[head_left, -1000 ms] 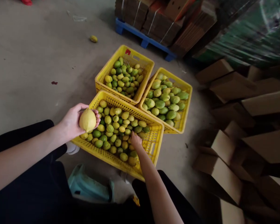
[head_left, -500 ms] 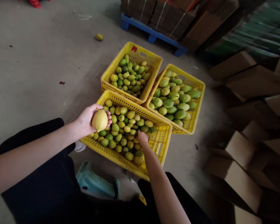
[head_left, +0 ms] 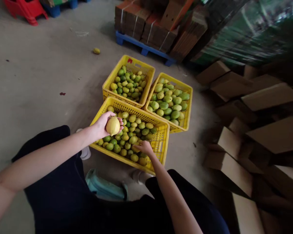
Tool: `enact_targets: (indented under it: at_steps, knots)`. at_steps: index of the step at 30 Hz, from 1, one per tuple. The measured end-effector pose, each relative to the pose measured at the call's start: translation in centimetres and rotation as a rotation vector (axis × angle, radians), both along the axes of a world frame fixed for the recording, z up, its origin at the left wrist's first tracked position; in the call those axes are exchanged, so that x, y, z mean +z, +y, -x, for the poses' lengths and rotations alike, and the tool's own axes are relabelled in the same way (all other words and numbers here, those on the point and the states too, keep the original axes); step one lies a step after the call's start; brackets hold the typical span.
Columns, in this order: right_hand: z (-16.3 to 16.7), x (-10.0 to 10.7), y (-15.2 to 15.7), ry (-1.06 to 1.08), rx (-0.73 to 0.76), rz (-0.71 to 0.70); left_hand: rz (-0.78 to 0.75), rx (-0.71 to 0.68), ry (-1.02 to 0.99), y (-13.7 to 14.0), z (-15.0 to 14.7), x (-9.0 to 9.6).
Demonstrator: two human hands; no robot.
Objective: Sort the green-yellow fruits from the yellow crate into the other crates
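My left hand (head_left: 102, 125) cradles a large pale yellow lemon (head_left: 112, 126), palm up with the fingers curled round it, over the left side of the nearest yellow crate (head_left: 122, 159). Yellow and green lemons fill much of that crate, its right end showing bare slats. Low over the fruit, my right hand (head_left: 146, 148) grips a yellowish lemon (head_left: 137, 147), partly hidden by the fingers. Two more yellow crates adjoin it behind: the left one (head_left: 113, 71) holds smaller green and yellow lemons, the right one (head_left: 189, 104) larger greenish ones.
A loose lemon (head_left: 96, 51) lies on the concrete floor. Strapped cardboard stacks rest on a blue pallet (head_left: 146, 48) behind. Open cardboard boxes (head_left: 234, 169) crowd the right. A red plastic stool (head_left: 26, 11) is at the far left, and a teal plastic object (head_left: 104, 185) stands between my legs.
My right hand has come up out of the fruit with a lemon in its fingers and moved slightly left. My left hand still holds its lemon. The view has shifted.
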State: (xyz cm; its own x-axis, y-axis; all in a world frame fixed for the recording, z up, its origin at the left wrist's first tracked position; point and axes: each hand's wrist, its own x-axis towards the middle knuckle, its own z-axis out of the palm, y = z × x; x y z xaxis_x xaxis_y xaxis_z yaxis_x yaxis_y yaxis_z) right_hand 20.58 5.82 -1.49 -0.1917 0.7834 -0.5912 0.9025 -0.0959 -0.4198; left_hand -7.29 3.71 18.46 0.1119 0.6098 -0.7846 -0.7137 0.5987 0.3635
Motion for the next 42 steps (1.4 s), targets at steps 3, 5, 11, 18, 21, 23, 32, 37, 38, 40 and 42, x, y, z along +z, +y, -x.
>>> enact_targets:
  at_steps: [3,5,11,18,21,23,32,37,38,40,42]
  knots:
    - [-0.2,3.3,0.3,0.264,-0.170,0.034,-0.054,0.098,0.016,-0.4,-0.9,0.4]
    - [-0.6,6.6,1.1,0.468,-0.268,0.018,-0.049,0.122,0.064,-0.7,-1.5,0.6]
    - [-0.8,15.4,0.2,1.062,-0.526,-0.107,-0.140,-0.010,-0.075,-0.9,-3.1,0.1]
    - [2.3,17.1,-4.3,1.735,-1.090,0.300,-0.260,-0.376,-0.433,-2.4,-3.7,-1.9]
    - [3.4,17.6,-5.4,1.786,-1.019,0.422,-0.288,-0.441,-0.445,-2.6,-3.8,-2.8]
    - [4.1,17.9,-5.9,1.800,-0.967,0.483,-0.311,-0.446,-0.428,-2.5,-4.1,-2.8]
    - [5.3,20.1,-5.7,1.814,-0.984,0.518,-0.533,-0.429,-0.409,-1.4,-6.0,-0.7]
    - [5.0,21.1,-4.8,1.754,-0.872,0.438,-0.758,-0.467,-0.154,-1.6,-6.7,-0.1]
    - [4.9,21.3,-4.6,1.693,-0.867,0.357,-0.813,-0.447,-0.047,-1.7,-6.8,0.0]
    - [4.4,21.6,-4.1,1.527,-0.865,0.066,-0.915,-0.362,0.164,-1.9,-6.9,0.0]
    - [3.8,21.9,-3.7,1.314,-0.779,-0.314,-0.985,-0.262,0.308,-2.1,-6.9,0.1]
